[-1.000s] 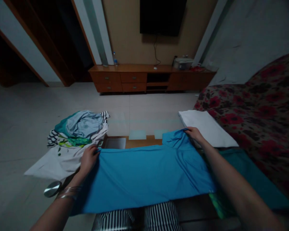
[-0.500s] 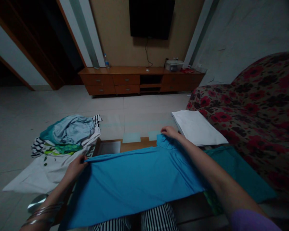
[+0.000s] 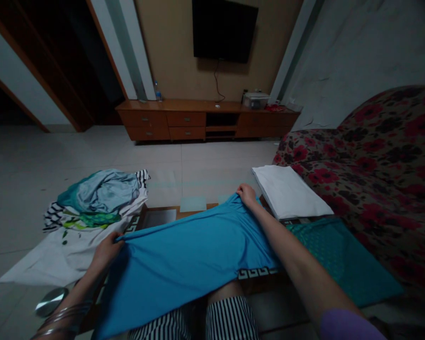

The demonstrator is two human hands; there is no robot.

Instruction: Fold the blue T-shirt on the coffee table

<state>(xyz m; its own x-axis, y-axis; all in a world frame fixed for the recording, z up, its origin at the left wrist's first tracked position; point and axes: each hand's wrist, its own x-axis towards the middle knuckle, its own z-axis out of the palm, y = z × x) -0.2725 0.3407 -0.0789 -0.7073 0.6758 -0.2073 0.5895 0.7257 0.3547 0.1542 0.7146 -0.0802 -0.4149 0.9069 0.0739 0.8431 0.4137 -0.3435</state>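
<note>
A blue garment (image 3: 191,255), folded lengthwise and looking like a shirt, is stretched between my two hands over a glass-topped table. My left hand (image 3: 108,248) is closed on its upper left corner. At the upper right end, my right hand (image 3: 247,194) pinches the gathered cloth. The lower edge hangs down over my striped trousers (image 3: 232,318). Left of my left hand lies a heap of loose clothes (image 3: 108,191) on white cloth (image 3: 62,255). Beyond my right forearm are a folded white cloth (image 3: 292,191) and a flat teal cloth (image 3: 343,259).
A floral-covered sofa (image 3: 361,156) stands along the right. Across the tiled floor is a low wooden cabinet (image 3: 187,120) with a bottle (image 3: 157,92) and a plastic box (image 3: 255,100) on top. A round shiny disc (image 3: 51,302) is at lower left.
The garment's right end has been pulled tight and its lower right edge drawn up and leftward, baring the table's patterned border and my knee. Both hands keep their hold; the left moved slightly left.
</note>
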